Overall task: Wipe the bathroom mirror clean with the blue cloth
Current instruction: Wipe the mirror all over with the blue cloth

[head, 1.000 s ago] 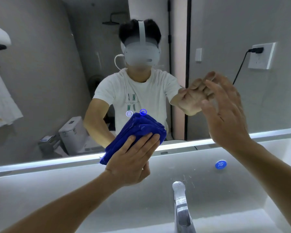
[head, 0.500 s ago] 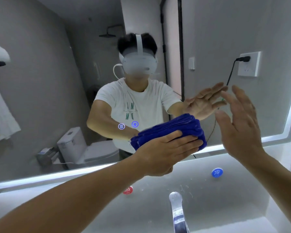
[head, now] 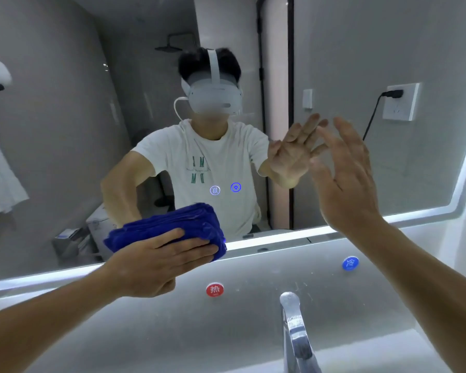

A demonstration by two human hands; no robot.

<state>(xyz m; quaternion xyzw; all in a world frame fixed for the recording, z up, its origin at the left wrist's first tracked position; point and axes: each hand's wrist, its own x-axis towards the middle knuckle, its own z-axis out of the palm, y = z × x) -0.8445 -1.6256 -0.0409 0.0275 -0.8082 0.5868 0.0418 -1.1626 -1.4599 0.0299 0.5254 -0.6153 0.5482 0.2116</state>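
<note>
The bathroom mirror [head: 65, 130] fills the upper part of the head view, with a lit strip along its bottom and right edges. My left hand [head: 159, 259] presses the folded blue cloth [head: 172, 227] flat against the mirror's lower edge, left of centre, fingers straight over the cloth. My right hand [head: 345, 179] is raised at the right with fingers spread and straight, its fingertips at the glass, holding nothing.
A chrome tap [head: 293, 327] rises at the bottom centre over the white basin. A red button [head: 214, 289] and a blue button [head: 350, 263] sit on the wall below the mirror. The glass carries two small lit touch icons [head: 225, 188].
My left hand has slid the cloth down and to the left along the mirror's lower edge. My right hand stays raised at the right with fingers spread.
</note>
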